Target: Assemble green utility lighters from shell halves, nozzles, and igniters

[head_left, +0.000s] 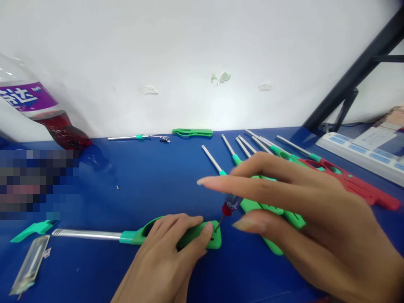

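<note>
A green lighter [215,241] with a long metal tube lies on the blue table [148,172], its tube pointing left. Over its handle my left hand [170,252] is closed, the fingers pressing it down near the right end. My right hand [293,210] is closed around a small screwdriver [227,206] with a clear and red handle, partly hidden by the fingers. The screwdriver's tip meets a hole near the handle's right end. Left of the tube are a teal-green trigger piece [34,229] and a clear fuel tank [30,267].
Several green lighters [249,204] and a red one [362,185] lie at the right, near a white power strip [360,151]. By the wall are a green shell [192,132] and a metal tube with wires [126,137]. A bottle [41,101] stands left; a tiny screw [118,187] lies mid-table.
</note>
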A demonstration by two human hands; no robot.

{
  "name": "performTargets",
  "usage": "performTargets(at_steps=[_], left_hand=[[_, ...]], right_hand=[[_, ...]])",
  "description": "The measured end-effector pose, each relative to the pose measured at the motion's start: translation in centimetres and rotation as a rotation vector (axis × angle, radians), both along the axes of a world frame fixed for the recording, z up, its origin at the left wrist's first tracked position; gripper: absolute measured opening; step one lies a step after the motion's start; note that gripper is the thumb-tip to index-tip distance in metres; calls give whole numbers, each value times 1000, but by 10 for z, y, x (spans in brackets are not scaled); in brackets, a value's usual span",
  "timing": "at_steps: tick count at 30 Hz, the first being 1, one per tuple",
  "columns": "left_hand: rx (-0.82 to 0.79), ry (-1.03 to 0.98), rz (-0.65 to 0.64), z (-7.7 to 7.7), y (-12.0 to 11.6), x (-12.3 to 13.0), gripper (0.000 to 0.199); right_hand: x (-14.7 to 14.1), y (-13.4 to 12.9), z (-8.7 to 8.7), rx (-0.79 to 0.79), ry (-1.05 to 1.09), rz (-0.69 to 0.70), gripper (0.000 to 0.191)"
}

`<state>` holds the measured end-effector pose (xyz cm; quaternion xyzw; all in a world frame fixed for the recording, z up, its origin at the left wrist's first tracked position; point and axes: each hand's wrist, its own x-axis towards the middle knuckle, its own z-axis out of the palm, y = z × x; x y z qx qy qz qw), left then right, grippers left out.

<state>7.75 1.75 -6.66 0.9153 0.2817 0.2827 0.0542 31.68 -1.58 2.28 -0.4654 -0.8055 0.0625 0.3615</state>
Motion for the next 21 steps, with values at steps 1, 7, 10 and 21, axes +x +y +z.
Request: performTargets(at_steps=[1, 7, 10, 21], left_hand=[[9, -20, 4, 2, 1, 3, 29], [33, -62, -4, 8, 2, 16, 23], [32, -62, -10, 3, 1, 12, 24], [-16, 14, -34, -4, 0, -5, 36]], right_hand=[[1, -3, 0, -25, -9, 12, 39], [-2, 1, -2, -43, 77, 39, 43], [-5, 5, -2, 41, 16, -21, 24], [-5, 2, -2, -79, 141, 123, 28]])
